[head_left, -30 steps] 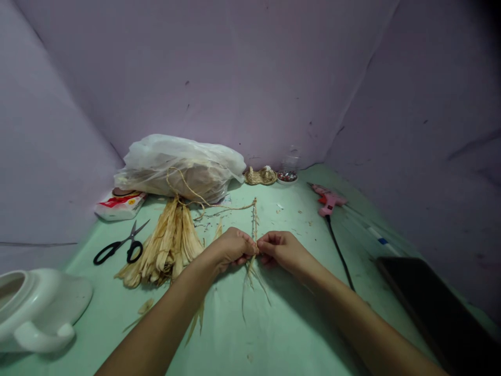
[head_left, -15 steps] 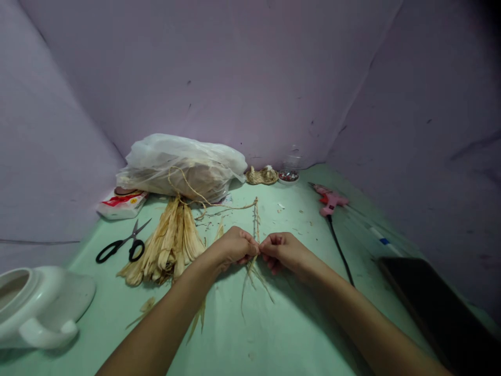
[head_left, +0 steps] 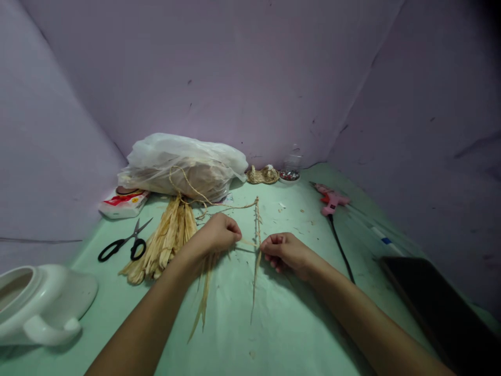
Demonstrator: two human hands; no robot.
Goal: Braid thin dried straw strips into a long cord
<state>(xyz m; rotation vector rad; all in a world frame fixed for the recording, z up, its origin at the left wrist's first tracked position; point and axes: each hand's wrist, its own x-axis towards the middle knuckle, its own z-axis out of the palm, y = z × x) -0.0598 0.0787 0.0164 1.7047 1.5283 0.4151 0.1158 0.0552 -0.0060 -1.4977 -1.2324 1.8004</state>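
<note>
A thin braid of dry fibre (head_left: 257,222) runs down the middle of the green table, from a small knot at its top end. My left hand (head_left: 224,233), left of the braid, pinches pale strands that stretch across to it. Close by on the right, my right hand (head_left: 279,250) pinches the braid's lower end, and a loose strand (head_left: 255,287) hangs below. More loose strips (head_left: 203,305) lie under and below my left wrist. Behind my left forearm spreads a bundle of dried husk strips (head_left: 168,240).
Black scissors (head_left: 125,240), a white pot (head_left: 43,303) and a tissue pack (head_left: 124,203) are at left. A plastic bag (head_left: 183,164), woven piece (head_left: 262,175) and bead container (head_left: 289,175) stand behind. A pink glue gun (head_left: 332,199) and dark phone-like slab (head_left: 434,308) lie right.
My left hand has moved left and slightly up, away from my right hand, drawing strands out sideways. My right hand has stayed nearly in place at the braid.
</note>
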